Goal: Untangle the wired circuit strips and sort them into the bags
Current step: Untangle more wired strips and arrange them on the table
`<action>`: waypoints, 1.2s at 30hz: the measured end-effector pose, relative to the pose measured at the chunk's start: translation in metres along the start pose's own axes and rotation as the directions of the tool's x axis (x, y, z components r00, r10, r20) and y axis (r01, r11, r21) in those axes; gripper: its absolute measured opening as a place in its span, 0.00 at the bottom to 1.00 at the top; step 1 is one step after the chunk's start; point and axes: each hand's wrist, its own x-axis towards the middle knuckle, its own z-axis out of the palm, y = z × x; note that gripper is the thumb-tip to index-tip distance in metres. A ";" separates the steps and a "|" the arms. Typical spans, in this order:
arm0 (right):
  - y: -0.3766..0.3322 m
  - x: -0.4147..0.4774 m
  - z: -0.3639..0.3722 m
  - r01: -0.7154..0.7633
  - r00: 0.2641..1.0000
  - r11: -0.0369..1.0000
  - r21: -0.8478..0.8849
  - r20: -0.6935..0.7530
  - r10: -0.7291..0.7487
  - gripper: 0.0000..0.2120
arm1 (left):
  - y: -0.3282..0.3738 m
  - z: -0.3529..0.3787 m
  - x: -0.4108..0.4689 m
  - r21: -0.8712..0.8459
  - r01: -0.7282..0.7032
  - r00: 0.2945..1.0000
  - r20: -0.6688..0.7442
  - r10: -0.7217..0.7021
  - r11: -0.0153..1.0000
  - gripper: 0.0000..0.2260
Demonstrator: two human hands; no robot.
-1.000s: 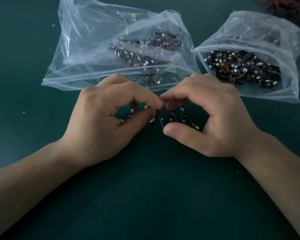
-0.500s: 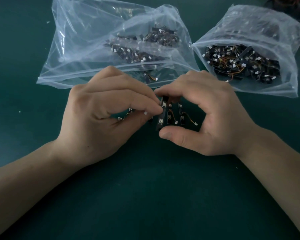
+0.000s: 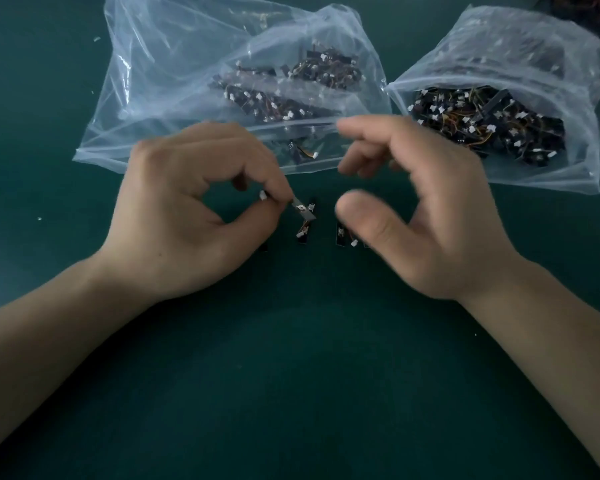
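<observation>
Head view, left to right. The left bag (image 3: 160,64) lies on the table (image 3: 291,375) with its mouth toward the person and dark wired circuit strips heaped inside. Just below its mouth, the left hand (image 3: 187,216) pinches one end of a circuit strip (image 3: 302,212) between thumb and curled fingers (image 3: 274,188). The strip angles down toward a second strip (image 3: 302,235) that lies flat just beneath it; whether a wire joins the two cannot be told. A third strip (image 3: 341,234) rests on the table a little apart. The right hand (image 3: 430,216), blurred by motion, holds nothing, its thumb and fingers spread wide. Beyond it the right bag (image 3: 499,46) holds a denser heap with orange wires.

Half a second earlier both hands pinched one cluster, fingertips nearly meeting. The right hand has since let go and drawn away, and the strips now lie separated. This suggests the tangle has largely come apart, leaving the pinched strip ready for bagging, though nothing shows which bag is meant for it.
</observation>
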 end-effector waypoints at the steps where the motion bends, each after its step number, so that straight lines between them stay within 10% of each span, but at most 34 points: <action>1: 0.003 0.001 -0.002 -0.034 0.999 0.999 0.031 -0.029 0.035 0.23 | -0.001 -0.002 0.002 -0.015 0.013 1.000 0.020 -0.012 1.000 0.05; 15: 0.016 0.001 -0.003 -0.282 0.956 0.941 0.185 -0.023 0.291 0.16 | -0.004 0.001 0.005 0.052 0.065 0.981 0.182 -0.073 0.997 0.09; 24: 0.020 -0.002 -0.018 -0.312 0.939 0.950 -0.006 0.149 0.309 0.14 | 0.001 -0.003 0.000 0.140 0.119 0.973 0.179 -0.144 0.983 0.14; 31: 0.019 0.000 -0.020 -0.194 0.884 0.969 -0.154 0.401 0.241 0.39 | 0.001 -0.003 0.000 0.179 0.179 0.955 0.206 -0.215 0.967 0.17; 36: 0.018 0.000 -0.018 -0.200 0.891 0.966 -0.167 0.380 0.250 0.37 | 0.003 0.002 -0.002 0.252 0.203 0.957 0.153 -0.246 0.946 0.16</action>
